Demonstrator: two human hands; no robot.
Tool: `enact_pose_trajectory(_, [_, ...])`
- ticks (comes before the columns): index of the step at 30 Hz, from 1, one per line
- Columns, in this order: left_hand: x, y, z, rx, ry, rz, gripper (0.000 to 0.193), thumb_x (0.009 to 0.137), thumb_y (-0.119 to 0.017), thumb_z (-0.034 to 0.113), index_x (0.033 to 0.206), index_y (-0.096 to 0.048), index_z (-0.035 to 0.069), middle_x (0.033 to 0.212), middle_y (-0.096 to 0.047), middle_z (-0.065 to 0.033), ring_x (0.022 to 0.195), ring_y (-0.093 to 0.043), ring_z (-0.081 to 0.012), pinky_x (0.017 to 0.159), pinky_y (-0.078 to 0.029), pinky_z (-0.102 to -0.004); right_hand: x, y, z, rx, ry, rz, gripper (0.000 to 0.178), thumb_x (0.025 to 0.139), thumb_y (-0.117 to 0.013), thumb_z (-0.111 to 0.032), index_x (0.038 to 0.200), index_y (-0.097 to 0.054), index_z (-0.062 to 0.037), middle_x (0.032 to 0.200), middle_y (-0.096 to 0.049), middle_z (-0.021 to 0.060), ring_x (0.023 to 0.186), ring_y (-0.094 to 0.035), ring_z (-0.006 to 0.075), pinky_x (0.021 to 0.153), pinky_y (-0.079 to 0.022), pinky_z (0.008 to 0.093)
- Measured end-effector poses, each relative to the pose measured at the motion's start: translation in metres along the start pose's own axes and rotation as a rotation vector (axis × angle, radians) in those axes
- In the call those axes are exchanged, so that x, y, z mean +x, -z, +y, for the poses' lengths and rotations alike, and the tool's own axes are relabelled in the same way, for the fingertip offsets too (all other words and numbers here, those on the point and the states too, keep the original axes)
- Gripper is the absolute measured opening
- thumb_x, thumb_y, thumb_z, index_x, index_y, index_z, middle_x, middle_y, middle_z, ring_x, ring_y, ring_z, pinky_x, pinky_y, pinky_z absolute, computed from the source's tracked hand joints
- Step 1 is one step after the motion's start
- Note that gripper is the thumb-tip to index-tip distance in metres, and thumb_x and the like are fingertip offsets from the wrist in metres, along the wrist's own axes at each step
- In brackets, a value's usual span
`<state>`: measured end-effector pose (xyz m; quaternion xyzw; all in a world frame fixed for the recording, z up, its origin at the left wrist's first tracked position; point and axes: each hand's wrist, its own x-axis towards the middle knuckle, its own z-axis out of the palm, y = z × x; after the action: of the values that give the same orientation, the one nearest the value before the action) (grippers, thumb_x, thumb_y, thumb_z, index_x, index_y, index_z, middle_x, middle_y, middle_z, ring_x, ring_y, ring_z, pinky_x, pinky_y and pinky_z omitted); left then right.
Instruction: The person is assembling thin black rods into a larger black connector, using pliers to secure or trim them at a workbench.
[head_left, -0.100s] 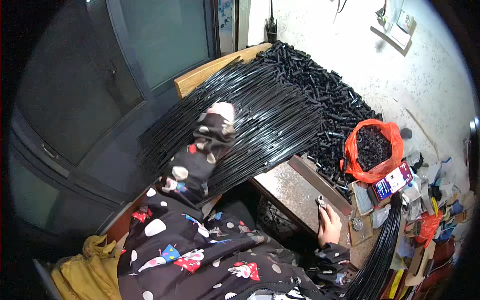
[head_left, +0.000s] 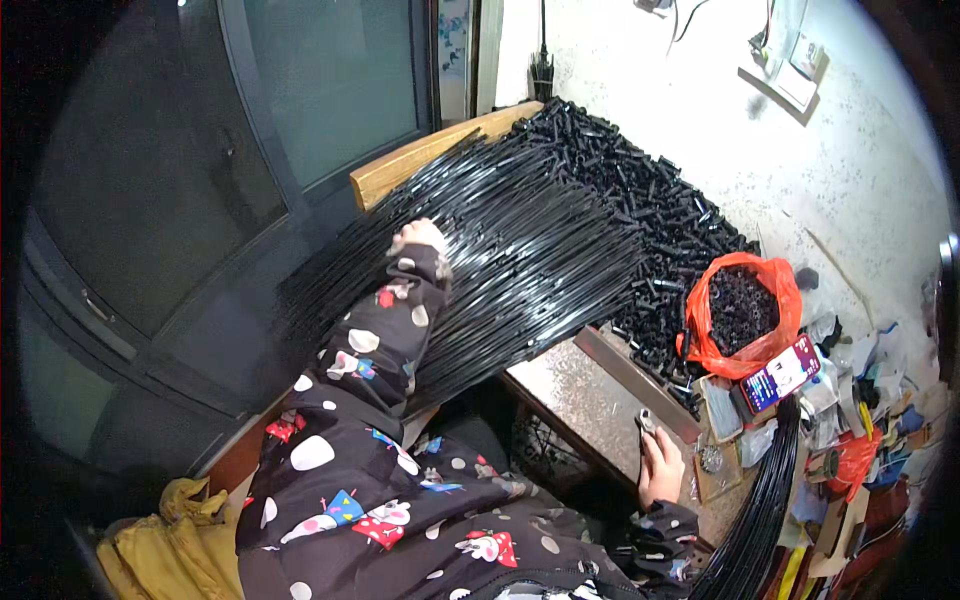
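Observation:
A broad layer of thin, glossy black rods (head_left: pixel 540 250) lies across the far middle. My left hand (head_left: pixel 420 236) rests on the rods with its fingers curled down; whatever they may grip is too small to make out. At the lower right, my right hand (head_left: pixel 660 470) is over a speckled tabletop (head_left: pixel 570 385), closed around a small shiny metal piece (head_left: pixel 646 420) whose kind I cannot tell. Beside the rods, toward the wall, spreads a heap of short black tubes (head_left: pixel 640 190).
A brown bar (head_left: pixel 637 383) edges the tube heap. Right of it stands a red plastic bag (head_left: pixel 698 335) of small black parts, with a lit phone (head_left: pixel 782 376) in front. A bundle of black strands (head_left: pixel 765 510) hangs nearby. A wooden board (head_left: pixel 440 155) borders the far side.
My left hand has moved a little left and toward me over the rods. The right hand keeps its place with the metal piece. The whole view has shifted slightly.

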<state>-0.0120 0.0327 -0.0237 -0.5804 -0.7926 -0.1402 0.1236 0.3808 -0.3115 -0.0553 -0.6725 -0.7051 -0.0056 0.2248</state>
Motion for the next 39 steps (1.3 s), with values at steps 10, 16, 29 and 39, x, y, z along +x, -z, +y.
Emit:
enact_pose_trajectory(10, [0.027, 0.043, -0.006, -0.297, -0.300, -0.135, 0.023, 0.074, -0.060, 0.024, 0.088, -0.054, 0.006, 0.090, -0.053, -0.0153, 0.088, -0.052, -0.0338, 0.074, -0.043, -0.0422, 0.000, 0.005, -0.002, 0.035, -0.083, 0.055, 0.038, 0.067, -0.058, -0.002, 0.105, -0.055, -0.0090, 0.113, -0.049, 0.0120, 0.102, -0.047, 0.0283, 0.084, -0.036, 0.0370])
enact_pose_trajectory(16, [0.029, 0.021, -0.010, -0.272, -0.416, -0.254, 0.028, 0.069, -0.065, 0.021, 0.089, -0.053, 0.005, 0.086, -0.057, -0.0151, 0.085, -0.056, -0.0333, 0.072, -0.044, -0.0422, 0.003, 0.008, -0.005, 0.037, -0.106, 0.059, 0.036, 0.068, -0.058, -0.004, 0.104, -0.056, -0.0099, 0.114, -0.049, 0.0101, 0.103, -0.046, 0.0273, 0.084, -0.035, 0.0365])
enact_pose_trajectory(29, [0.034, 0.186, 0.074, -1.109, -0.606, -0.467, 0.032, 0.078, -0.057, 0.034, 0.069, -0.054, 0.004, 0.057, -0.051, -0.0023, 0.055, -0.048, -0.0129, 0.052, -0.040, -0.0293, -0.003, 0.006, 0.004, 0.123, -0.098, 0.084, 0.034, 0.069, -0.058, -0.005, 0.103, -0.056, -0.0089, 0.114, -0.051, 0.0105, 0.103, -0.047, 0.0279, 0.085, -0.036, 0.0361])
enact_pose_trajectory(39, [-0.082, 0.252, 0.245, -1.469, -0.568, -0.014, 0.034, 0.079, -0.055, 0.034, 0.093, -0.058, 0.003, 0.071, -0.059, -0.0105, 0.066, -0.054, -0.0192, 0.063, -0.043, -0.0321, -0.010, 0.023, 0.018, 0.127, -0.145, -0.064, 0.041, 0.066, -0.060, -0.002, 0.107, -0.054, -0.0083, 0.118, -0.047, 0.0128, 0.108, -0.045, 0.0307, 0.091, -0.036, 0.0355])
